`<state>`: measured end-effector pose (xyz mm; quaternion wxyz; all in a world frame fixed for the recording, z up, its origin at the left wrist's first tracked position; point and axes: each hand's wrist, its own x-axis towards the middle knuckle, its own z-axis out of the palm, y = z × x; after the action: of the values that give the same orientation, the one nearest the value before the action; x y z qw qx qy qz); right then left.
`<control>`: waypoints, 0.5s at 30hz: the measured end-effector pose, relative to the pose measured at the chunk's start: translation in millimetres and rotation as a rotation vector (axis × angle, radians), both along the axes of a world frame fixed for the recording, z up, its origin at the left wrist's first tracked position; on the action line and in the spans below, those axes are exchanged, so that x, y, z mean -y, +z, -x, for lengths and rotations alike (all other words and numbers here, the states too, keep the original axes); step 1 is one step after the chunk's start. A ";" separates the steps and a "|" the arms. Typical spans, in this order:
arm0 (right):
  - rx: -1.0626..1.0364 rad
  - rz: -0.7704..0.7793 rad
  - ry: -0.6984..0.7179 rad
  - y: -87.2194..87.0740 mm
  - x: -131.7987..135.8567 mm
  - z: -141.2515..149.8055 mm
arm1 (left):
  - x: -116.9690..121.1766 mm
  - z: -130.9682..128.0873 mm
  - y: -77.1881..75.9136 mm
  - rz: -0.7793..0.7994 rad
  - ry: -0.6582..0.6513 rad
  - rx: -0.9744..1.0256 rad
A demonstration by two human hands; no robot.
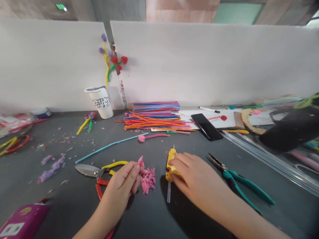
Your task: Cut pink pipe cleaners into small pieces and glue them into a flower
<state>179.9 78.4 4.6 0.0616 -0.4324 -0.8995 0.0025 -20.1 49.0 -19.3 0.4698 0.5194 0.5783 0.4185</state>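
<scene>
Between the pinched fingertips of my left hand [126,181] is a small pink pipe cleaner piece [141,161]. Just beyond those fingers lies a pile of short pink pipe cleaner pieces [149,181] on the dark table. My right hand [189,172] is wrapped over a yellow hot glue gun [171,159], whose nozzle points away from me; a clear glue stick [168,192] sticks out of its near end. Scissors with red and yellow handles [88,170] lie partly under my left forearm. Right of my right hand rest teal-handled long-nose pliers [234,177].
Bundles of coloured pipe cleaners [154,121] lie at the back, beside a black phone [206,126]. A white paper cup [101,103] stands back left. A blue stem [112,145] and a pink pipe cleaner flower [141,138] lie mid-table. Clear glue sticks [269,162] are at right, a magenta box [25,220] front left.
</scene>
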 end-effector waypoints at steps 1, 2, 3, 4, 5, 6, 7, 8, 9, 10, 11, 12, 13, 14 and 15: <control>-0.066 0.048 0.075 0.4 3.5 7.6 | -0.9 0.7 0.9 0.004 0.002 0.030; -0.117 0.085 0.170 -0.6 6.9 14.9 | -1.9 1.7 2.3 0.011 0.001 0.065; -0.139 0.106 0.252 -2.7 9.7 21.3 | -2.9 3.0 3.9 0.019 -0.005 0.105; -0.135 0.107 0.310 -5.5 11.7 26.9 | -3.8 4.5 5.8 0.022 -0.009 0.149; -0.111 0.088 0.349 -8.5 12.8 31.7 | -4.7 6.0 7.8 0.020 -0.010 0.186; -0.081 0.065 0.374 -11.3 12.8 35.6 | -5.3 7.5 9.8 0.015 -0.002 0.210; -0.056 0.042 0.386 -13.5 11.9 39.0 | -5.8 9.0 11.5 0.011 0.011 0.222; -0.040 0.019 0.391 -14.9 10.3 42.0 | -6.1 10.2 12.9 0.009 0.030 0.227; -0.031 0.003 0.397 -15.6 8.2 44.6 | -6.3 11.2 13.9 0.007 0.053 0.235; -0.028 -0.009 0.401 -15.5 5.9 47.1 | -6.4 12.0 14.6 0.013 0.070 0.250; -0.026 -0.018 0.407 -15.0 3.7 49.3 | -6.4 12.6 15.1 0.027 0.078 0.271; -0.021 -0.027 0.413 -14.3 1.8 51.3 | -6.3 13.0 15.5 0.037 0.084 0.296; -0.015 -0.034 0.421 -13.6 0.3 52.8 | -6.0 13.2 15.9 0.045 0.091 0.316; -0.008 -0.038 0.428 -13.1 -0.9 53.9 | -5.5 13.3 16.4 0.051 0.098 0.329; -0.005 -0.040 0.432 -13.1 -1.7 54.5 | -4.9 13.4 17.0 0.057 0.105 0.336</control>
<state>125.3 80.1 -8.5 0.0704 -0.2284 -0.9710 -0.0012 -33.4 53.9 -2.3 0.5518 0.3977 0.5295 0.5069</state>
